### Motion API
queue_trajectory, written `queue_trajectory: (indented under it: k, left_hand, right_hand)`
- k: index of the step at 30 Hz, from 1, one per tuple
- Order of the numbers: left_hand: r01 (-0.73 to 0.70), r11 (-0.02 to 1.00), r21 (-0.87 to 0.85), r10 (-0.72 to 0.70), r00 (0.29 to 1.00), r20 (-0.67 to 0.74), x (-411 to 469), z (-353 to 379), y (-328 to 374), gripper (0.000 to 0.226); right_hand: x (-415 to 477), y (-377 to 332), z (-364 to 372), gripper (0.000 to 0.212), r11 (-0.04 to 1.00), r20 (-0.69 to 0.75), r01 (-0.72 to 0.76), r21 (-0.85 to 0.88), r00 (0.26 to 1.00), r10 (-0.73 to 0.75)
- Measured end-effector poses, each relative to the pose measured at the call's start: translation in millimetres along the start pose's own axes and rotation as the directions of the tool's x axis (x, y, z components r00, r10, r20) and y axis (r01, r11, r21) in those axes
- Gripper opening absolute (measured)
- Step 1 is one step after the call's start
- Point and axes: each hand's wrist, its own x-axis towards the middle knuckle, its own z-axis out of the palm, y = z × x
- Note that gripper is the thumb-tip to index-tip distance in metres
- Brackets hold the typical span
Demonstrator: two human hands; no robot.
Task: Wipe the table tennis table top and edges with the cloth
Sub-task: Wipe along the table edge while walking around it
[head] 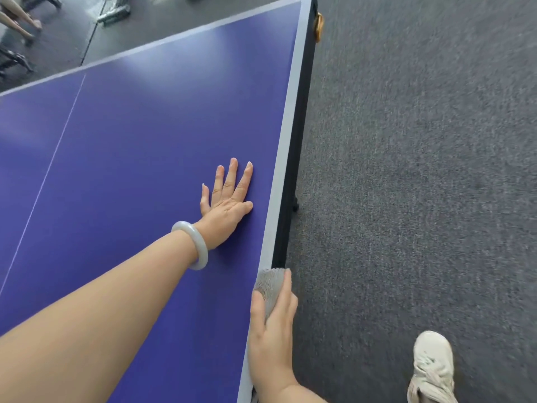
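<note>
A: Grey carpet floor (406, 170) at 3 o'clock, open walking room. Nearest, at 6: right hand (271, 338) pinches the soft grey terry cloth (271, 283) over the side edge (281, 170) of the blue table tennis table (130, 155), thumb on top.

B: Handling?

A: Light, limp; judged best kept folded round the rim. Left hand (226, 210), fingers spread, flat on top at 11 of the cloth. Edge runs on to the far corner (303, 2) at 1.

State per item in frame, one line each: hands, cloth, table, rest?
left hand: open, flat on the table, fingers spread.
right hand: grips the cloth at the table's side edge.
cloth: grey, bunched, held against the edge.
table: blue top, glare patches; dirt not discernible.
bangle: on the left wrist.
shoe: on the carpet.
</note>
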Motion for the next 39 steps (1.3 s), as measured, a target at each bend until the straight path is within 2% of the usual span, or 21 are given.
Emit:
queue_trajectory:
  k: [7, 12, 15, 17, 21, 25, 29, 32, 36, 39]
  left_hand:
    - [-0.036, 0.998, -0.057, 0.032, 0.997, -0.068, -5, -2, 4, 0.073]
    - [-0.121, 0.965, -0.234, 0.079, 0.980, -0.181, -28, -1, 7, 0.065]
    - [-0.121, 0.987, -0.102, 0.101, 0.978, -0.180, -65, 19, -1, 0.062]
    - [-0.075, 0.996, -0.038, 0.068, 0.983, -0.171, -101, 38, -15, 0.064]
    - [0.045, 0.999, 0.017, -0.042, 0.990, -0.135, -184, 77, -51, 0.068]
    - [0.073, 0.997, 0.008, -0.072, 0.991, -0.114, -215, 100, -60, 0.067]
    - [0.070, 0.997, 0.009, -0.069, 0.994, -0.083, -211, 96, -56, 0.065]
    - [0.064, 0.998, 0.001, -0.064, 0.998, -0.024, -213, 92, -57, 0.059]
    - [0.057, 0.998, -0.007, -0.057, 0.998, -0.003, -212, 89, -53, 0.064]
    - [0.059, 0.998, -0.006, -0.059, 0.998, 0.005, -212, 88, -53, 0.064]
  right_hand:
    - [95, -38, -4, 0.072, 0.999, -0.018, 0.035, 0.019, 0.999, -0.035]
    - [105, -40, -11, 0.073, 0.997, 0.056, 0.071, 0.013, 0.996, -0.072]
    - [105, -44, -13, 0.073, 0.998, 0.071, 0.064, -0.004, 0.995, -0.063]
    - [102, -48, -14, 0.074, 0.998, 0.084, 0.059, -0.021, 0.995, -0.057]
    - [95, -52, -17, 0.074, 0.999, 0.108, 0.036, -0.028, 0.994, -0.033]
    - [92, -54, -18, 0.074, 1.000, 0.109, 0.020, -0.006, 0.994, -0.019]
    - [68, -36, -9, 0.068, 0.998, 0.030, 0.041, 0.037, 0.999, -0.042]
    - [13, 4, 0, 0.066, 0.997, -0.004, 0.065, 0.045, 0.998, -0.065]
    - [-71, 50, 4, 0.078, 0.997, 0.015, 0.080, 0.012, 0.997, -0.080]
    - [-64, 48, 3, 0.082, 0.997, 0.039, 0.079, -0.022, 0.996, -0.078]
